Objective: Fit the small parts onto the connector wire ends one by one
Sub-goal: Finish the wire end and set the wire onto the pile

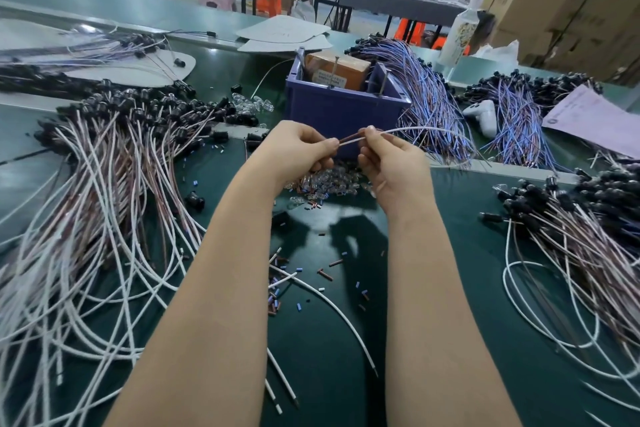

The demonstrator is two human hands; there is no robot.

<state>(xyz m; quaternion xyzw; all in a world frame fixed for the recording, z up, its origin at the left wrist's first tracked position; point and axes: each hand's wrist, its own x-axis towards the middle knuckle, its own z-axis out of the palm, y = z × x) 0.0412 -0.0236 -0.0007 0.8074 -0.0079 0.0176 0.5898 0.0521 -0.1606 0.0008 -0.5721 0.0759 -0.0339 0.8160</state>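
Both hands are raised over the green bench in front of a blue bin. My left hand (298, 147) pinches the ends of a white and brown wire pair (351, 139) between thumb and forefinger. My right hand (389, 158) pinches the same pair a little to the right, and the white wire arcs away to the right. Whatever small part sits at my left fingertips is hidden. Under the hands lies a heap of small clear parts (327, 182).
The blue bin (341, 107) holds a brown box. Bundles of white and brown wires with black connectors lie left (104, 163) and right (581, 215); purple wire bundles (426, 94) lie behind. Loose wires and cut sleeve bits (304, 274) litter the bench near me.
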